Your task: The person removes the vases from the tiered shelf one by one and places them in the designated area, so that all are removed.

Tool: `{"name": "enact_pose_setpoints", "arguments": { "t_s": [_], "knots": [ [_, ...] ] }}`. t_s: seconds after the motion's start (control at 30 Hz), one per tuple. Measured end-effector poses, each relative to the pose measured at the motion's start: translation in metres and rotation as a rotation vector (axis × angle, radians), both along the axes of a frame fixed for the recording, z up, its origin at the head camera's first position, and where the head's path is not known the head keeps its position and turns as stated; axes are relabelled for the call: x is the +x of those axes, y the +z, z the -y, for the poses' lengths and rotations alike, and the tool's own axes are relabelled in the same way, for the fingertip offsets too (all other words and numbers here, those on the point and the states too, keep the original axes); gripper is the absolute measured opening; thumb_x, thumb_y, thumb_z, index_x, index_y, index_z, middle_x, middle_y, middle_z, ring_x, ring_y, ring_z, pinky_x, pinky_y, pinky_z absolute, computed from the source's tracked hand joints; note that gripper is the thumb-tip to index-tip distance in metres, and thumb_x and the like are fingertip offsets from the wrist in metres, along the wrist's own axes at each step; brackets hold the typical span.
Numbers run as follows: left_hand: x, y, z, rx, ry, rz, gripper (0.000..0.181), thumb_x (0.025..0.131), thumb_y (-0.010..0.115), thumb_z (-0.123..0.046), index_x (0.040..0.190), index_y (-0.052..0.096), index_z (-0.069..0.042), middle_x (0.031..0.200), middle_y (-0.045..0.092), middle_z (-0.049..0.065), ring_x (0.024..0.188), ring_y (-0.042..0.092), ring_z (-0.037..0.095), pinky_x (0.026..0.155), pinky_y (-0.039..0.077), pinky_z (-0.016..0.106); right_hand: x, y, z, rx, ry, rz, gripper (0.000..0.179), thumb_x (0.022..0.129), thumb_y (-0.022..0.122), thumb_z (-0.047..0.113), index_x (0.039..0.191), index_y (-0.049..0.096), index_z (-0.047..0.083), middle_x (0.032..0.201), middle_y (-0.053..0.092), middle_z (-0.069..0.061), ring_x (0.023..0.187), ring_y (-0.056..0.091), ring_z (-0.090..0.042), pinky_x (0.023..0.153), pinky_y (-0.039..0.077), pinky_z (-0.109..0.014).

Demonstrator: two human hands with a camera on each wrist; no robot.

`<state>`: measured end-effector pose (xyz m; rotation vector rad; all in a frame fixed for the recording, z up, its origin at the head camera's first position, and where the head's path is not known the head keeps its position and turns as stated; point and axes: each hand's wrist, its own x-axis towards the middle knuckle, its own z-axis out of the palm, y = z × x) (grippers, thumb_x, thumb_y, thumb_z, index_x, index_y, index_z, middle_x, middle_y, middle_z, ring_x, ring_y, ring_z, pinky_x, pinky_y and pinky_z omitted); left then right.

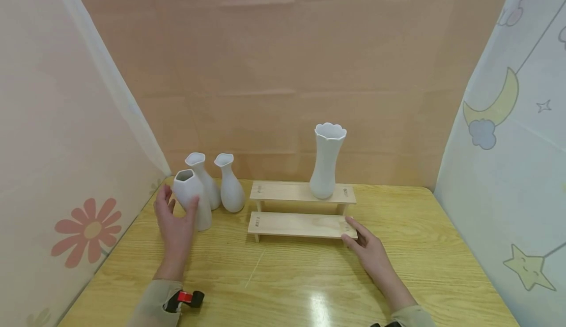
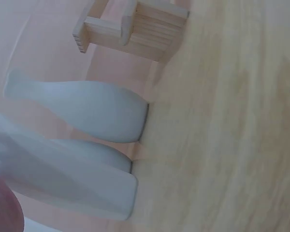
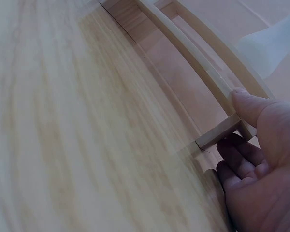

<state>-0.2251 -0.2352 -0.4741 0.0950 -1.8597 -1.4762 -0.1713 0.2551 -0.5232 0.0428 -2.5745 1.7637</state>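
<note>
My left hand [image 1: 174, 223] is around a white angular vase [image 1: 201, 209], its thumb at the vase's right side and its fingers at the left, with a gap showing between those fingers and the vase. The vase stands on the table; in the left wrist view only part of a digit [image 2: 5, 208] shows beside it. At the right end of a two-step wooden stand [image 1: 300, 223], my right hand [image 1: 369, 251] grips the lower board, thumb on the board and fingers curled by the leg [image 3: 217, 131]. A tall scalloped white vase [image 1: 326, 169] stands on the upper board.
Two more white vases stand behind the angular one: a flared-neck vase [image 1: 210, 184], partly hidden, and a slim-necked vase [image 1: 232, 192] nearer the stand. The wooden table [image 1: 283, 278] is enclosed by a peach back sheet [image 1: 283, 71] and patterned side sheets.
</note>
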Motion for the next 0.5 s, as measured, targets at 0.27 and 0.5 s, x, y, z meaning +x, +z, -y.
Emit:
{"name": "enact_pose_setpoints", "arguments": {
  "t_s": [0.27,0.5],
  "knots": [
    [0.013,0.024,-0.002,-0.059,0.067,-0.043,0.087,0.098,0.084,-0.009,0.170,0.036,-0.011,0.170,0.041,0.007,0.157,0.036,0.022,0.129,0.029,0.031,0.001,0.001,0.000,-0.002,0.013,-0.016,0.071,0.110,0.071,0.040,0.171,0.043,0.018,0.178,0.033,-0.011,0.154,0.047,-0.034,0.116,0.049,-0.038],
    [0.024,0.050,-0.011,-0.105,0.082,-0.147,0.082,0.097,0.083,-0.005,0.167,0.042,-0.007,0.167,0.043,0.008,0.155,0.037,0.023,0.128,0.027,0.027,0.002,0.001,0.000,-0.007,0.009,-0.017,0.070,0.109,0.071,0.041,0.171,0.044,0.019,0.178,0.033,-0.010,0.148,0.054,-0.033,0.117,0.049,-0.042]
  ]
}}
